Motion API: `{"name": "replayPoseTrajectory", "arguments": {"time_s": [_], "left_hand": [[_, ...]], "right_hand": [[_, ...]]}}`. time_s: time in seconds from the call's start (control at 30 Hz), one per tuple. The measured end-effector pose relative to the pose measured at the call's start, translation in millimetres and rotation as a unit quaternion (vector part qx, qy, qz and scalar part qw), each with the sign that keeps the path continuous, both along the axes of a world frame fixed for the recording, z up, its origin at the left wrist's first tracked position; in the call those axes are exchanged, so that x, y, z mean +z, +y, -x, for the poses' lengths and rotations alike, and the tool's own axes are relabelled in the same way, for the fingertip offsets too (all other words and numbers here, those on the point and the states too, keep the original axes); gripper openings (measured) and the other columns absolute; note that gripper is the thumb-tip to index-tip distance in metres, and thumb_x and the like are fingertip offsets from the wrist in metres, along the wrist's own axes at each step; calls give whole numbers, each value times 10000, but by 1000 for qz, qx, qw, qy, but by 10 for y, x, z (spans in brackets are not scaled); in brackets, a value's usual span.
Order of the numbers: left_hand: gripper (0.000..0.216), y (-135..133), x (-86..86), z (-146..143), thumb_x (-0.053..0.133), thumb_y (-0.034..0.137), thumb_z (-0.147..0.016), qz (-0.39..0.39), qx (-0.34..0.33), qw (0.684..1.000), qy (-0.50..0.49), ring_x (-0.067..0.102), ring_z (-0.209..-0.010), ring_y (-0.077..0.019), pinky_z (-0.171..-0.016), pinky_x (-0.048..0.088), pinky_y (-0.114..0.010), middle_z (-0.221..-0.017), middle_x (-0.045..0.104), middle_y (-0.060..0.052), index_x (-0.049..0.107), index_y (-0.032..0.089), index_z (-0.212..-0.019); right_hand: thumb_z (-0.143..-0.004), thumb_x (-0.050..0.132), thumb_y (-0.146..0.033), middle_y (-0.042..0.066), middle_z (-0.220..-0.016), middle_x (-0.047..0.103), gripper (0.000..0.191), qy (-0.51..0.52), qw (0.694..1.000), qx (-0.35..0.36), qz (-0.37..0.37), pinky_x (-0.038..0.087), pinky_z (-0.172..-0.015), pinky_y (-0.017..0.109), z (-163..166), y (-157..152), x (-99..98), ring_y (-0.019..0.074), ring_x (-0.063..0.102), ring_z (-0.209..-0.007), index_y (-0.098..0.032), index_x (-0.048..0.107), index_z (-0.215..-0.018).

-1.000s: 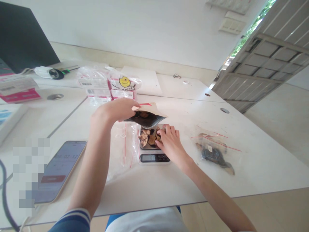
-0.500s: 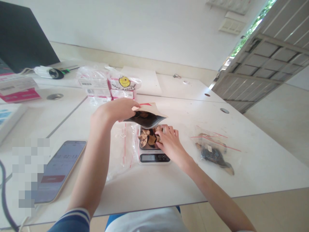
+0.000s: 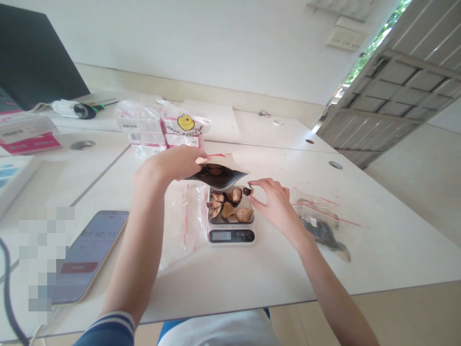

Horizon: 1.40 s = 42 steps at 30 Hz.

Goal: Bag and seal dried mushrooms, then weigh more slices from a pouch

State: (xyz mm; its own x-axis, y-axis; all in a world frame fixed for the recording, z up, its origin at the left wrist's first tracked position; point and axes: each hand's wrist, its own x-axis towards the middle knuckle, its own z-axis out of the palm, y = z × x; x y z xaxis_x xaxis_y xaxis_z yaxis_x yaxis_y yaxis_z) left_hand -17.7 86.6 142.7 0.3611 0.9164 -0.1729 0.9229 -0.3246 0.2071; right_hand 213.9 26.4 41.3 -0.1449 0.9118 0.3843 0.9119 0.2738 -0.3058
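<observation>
My left hand (image 3: 180, 162) is closed on the edge of an open paper pouch (image 3: 223, 160) with a dark grey lining, tilted so its mouth faces me. Brown pieces lie inside it. Below the mouth stands a digital kitchen scale (image 3: 232, 236), its display reading about 163. Several curled dried mushrooms (image 3: 227, 210) rest on its tray. Just right of the tray's far corner, my right hand (image 3: 275, 204) pinches a small dark dried mushroom (image 3: 247, 191) between thumb and forefinger.
Clear zip bags (image 3: 183, 221) lie left of the scale. A zip bag with dark contents (image 3: 320, 230) lies to the right. A phone (image 3: 93, 254) is at the left, with plastic-wrapped boxes (image 3: 162, 127) behind and a monitor (image 3: 39, 53) at the far left.
My right hand has moved right from the tray, with a small dark dried mushroom in its fingers. More of the pieces on the scale show. The left hand and pouch stay nearly still.
</observation>
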Motion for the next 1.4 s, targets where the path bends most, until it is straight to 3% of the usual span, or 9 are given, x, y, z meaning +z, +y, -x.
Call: {"name": "replayPoseTrajectory", "arguments": {"time_s": [0.13,0.3,0.47,0.77,0.93,1.03,1.1,1.23,1.4], "left_hand": [[518,8,22,16,409,219,-794,-11,20,1000,12,632,-916,-193,-668,440,-222,-1266,610,-51,543,231,-1294],[493,-7,37,4,401,212,-820,-8,18,1000,3,638,-906,-193,-686,454,-229,-1297,590,-58,548,224,-1291],[467,-34,40,-22,390,215,-836,-13,10,1000,9,614,-999,-182,-724,441,-204,-1294,597,-29,565,243,-1269],[483,2,5,6,410,214,-820,-11,17,1000,0,633,-926,-184,-765,448,-237,-1283,602,-27,566,257,-1275],[485,-2,1,7,413,225,-832,-3,29,1000,3,639,-898,-180,-740,446,-232,-1308,585,-23,546,268,-1297],[486,-6,9,5,404,229,-838,-1,30,1000,9,644,-866,-175,-698,443,-224,-1296,593,-36,535,259,-1305],[483,-6,12,7,396,232,-836,-2,22,1000,7,646,-847,-174,-684,444,-225,-1258,616,-43,545,254,-1295],[473,-11,10,14,404,247,-819,-12,9,1000,3,647,-837,-175,-707,449,-231,-1217,641,-35,574,256,-1261],[473,-19,5,11,407,223,-820,-6,50,999,-8,653,-732,-157,-700,450,-246,-1191,654,-18,581,275,-1256]], "right_hand": [[-822,515,-204,99,-1027,661,283,57,998,-40,7,470,-822,393,-371,-4,-231,245,618,-930,-182,597,-1093],[-802,468,-149,123,-979,653,294,8,997,-60,46,479,-866,418,-651,-136,-684,261,611,-958,-141,611,-1059],[-822,453,-167,115,-1006,656,313,12,997,-62,41,490,-856,422,-692,-202,-830,253,615,-949,-158,599,-1098],[-827,465,-154,136,-1028,648,343,-31,996,-65,62,504,-843,420,-678,-210,-778,269,620,-982,-138,549,-1158],[-837,439,-111,196,-1223,557,421,-82,992,-69,65,465,-924,468,-484,-203,-493,307,556,-1102,-69,496,-1252],[-886,366,-111,152,-1216,571,386,-43,997,-17,54,459,-954,449,-265,-111,-259,267,561,-1101,-106,522,-1239],[-901,330,-98,116,-1207,591,387,-19,996,62,53,452,-984,423,-115,-12,-149,225,557,-1124,-144,545,-1220],[-905,320,-75,81,-1308,568,418,-24,974,205,95,407,-1060,390,78,203,-103,174,496,-1240,-165,557,-1237],[-916,341,-72,116,-1238,627,382,-57,972,173,147,424,-1035,372,58,307,-148,205,551,-1170,-94,615,-1181]]}}
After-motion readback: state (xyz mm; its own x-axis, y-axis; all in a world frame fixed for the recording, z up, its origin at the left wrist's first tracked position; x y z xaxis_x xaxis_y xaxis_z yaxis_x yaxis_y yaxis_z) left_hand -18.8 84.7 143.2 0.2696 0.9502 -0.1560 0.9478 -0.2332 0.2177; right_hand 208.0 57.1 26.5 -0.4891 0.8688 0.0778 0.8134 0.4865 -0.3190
